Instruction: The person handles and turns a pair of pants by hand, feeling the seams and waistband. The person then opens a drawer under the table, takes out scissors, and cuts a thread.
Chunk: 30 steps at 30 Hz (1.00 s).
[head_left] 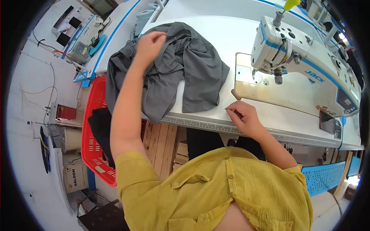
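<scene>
A crumpled dark grey garment [200,65] lies on the left part of the white sewing table [208,27], its left side hanging over the edge. My left hand [152,44] is on the upper part of this cloth, its fingers curled closed at a fold; the fingertips are partly hidden. Near the table's front edge, right of the garment, rests my right hand [243,115]. Its fingers are bent together, and whether something small is between them cannot be made out. The white sewing machine [277,46] stands beyond my right hand, its needle area apart from the cloth.
Below the table's left end stands a red basket [90,142] with black cloth [101,131] in it. A ruler strip [200,124] runs along the front edge. A phone [327,122] lies at the right. Another sewing machine [83,48] is at the upper left.
</scene>
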Motion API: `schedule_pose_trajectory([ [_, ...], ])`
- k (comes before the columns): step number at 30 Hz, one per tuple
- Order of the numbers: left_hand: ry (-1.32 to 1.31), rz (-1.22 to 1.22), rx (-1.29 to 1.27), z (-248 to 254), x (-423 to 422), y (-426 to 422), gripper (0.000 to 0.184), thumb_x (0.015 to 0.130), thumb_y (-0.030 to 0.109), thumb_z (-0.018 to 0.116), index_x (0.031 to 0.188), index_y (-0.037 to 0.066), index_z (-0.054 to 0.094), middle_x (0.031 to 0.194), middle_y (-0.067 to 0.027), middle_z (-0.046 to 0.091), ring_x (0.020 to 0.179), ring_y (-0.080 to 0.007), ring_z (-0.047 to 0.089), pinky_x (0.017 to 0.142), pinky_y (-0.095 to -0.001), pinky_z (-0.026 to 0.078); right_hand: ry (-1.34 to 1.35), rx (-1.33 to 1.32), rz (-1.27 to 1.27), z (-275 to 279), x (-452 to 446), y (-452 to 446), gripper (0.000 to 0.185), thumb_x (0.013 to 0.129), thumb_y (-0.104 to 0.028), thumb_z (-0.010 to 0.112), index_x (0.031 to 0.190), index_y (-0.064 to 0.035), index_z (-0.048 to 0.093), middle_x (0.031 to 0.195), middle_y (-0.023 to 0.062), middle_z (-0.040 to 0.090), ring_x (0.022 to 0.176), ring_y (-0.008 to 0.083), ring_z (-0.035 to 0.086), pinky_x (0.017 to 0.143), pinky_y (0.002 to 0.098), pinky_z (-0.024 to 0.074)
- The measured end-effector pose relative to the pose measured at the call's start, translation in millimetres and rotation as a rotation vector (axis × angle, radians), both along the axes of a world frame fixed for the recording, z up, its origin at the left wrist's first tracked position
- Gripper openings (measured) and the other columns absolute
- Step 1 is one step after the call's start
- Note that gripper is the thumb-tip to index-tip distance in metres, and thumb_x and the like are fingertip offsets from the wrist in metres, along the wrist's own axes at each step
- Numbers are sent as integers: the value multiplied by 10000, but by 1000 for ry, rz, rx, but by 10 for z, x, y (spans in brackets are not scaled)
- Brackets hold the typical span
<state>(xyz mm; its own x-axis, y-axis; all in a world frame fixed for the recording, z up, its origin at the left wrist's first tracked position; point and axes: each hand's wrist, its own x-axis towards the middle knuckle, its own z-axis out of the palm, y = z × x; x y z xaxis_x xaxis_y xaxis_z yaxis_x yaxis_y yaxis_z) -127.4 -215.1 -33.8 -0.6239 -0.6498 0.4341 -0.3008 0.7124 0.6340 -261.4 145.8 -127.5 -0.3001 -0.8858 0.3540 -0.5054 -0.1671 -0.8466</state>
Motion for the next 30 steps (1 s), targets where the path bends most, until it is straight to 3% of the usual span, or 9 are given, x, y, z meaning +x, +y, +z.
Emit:
schedule_pose_trajectory([
  [4,48,-169,357,-393,-420,232,275,865,243,631,877,-29,666,730,-51,638,619,-144,514,593,-255,424,-149,19,-7,-17,-20,18,68,862,1,610,893,2,670,807,41,617,593,117,453,537,243,368],
  [6,-324,31,238,-620,-534,376,241,868,219,623,812,-14,603,716,-65,610,631,-173,523,618,-278,433,-199,45,8,-26,-50,48,83,874,-5,600,922,5,667,821,41,619,607,113,462,551,235,376],
  [9,-144,-91,62,-701,-530,648,183,874,167,597,808,0,560,690,-89,584,651,-227,543,675,-311,457,-342,123,68,-26,-149,61,134,912,-22,571,1008,16,657,864,40,628,648,101,489,593,212,398],
  [12,-49,-194,196,-258,-249,1308,129,849,110,608,833,-3,548,877,-142,611,781,-274,562,770,-325,458,-556,80,21,65,-147,25,185,927,-46,562,1089,14,627,889,43,625,664,101,499,605,211,405],
  [15,41,-492,-83,-204,126,1719,144,789,61,664,840,-3,546,1181,-171,520,1013,-335,494,901,-360,409,-781,51,-12,116,-125,1,246,942,-71,553,1170,12,597,915,45,622,680,101,509,618,209,413],
  [20,-103,-572,-86,-396,555,2005,168,757,65,702,822,14,555,1204,-168,498,1082,-359,458,948,-394,387,-723,86,3,87,-87,-28,361,950,-122,565,1282,11,517,962,52,609,707,96,503,637,214,416],
  [25,-211,-599,-68,-593,665,2123,173,749,81,721,809,21,570,1210,-164,499,1090,-345,463,952,-393,391,-515,107,-56,150,91,-287,310,911,-181,632,1157,6,602,878,50,619,686,112,513,625,225,439],
  [29,1,-331,66,-629,687,2035,204,757,118,728,892,33,601,1212,-164,496,1119,-337,453,964,-399,386,-164,397,38,221,130,-473,214,878,-161,641,1036,-16,637,768,24,601,639,107,505,597,225,428],
  [30,41,-134,-106,-586,669,1983,260,756,121,727,971,37,608,1223,-165,495,1107,-330,470,952,-391,395,-161,397,42,192,122,-481,214,878,-161,641,1036,-16,637,768,24,601,639,107,505,597,225,428],
])
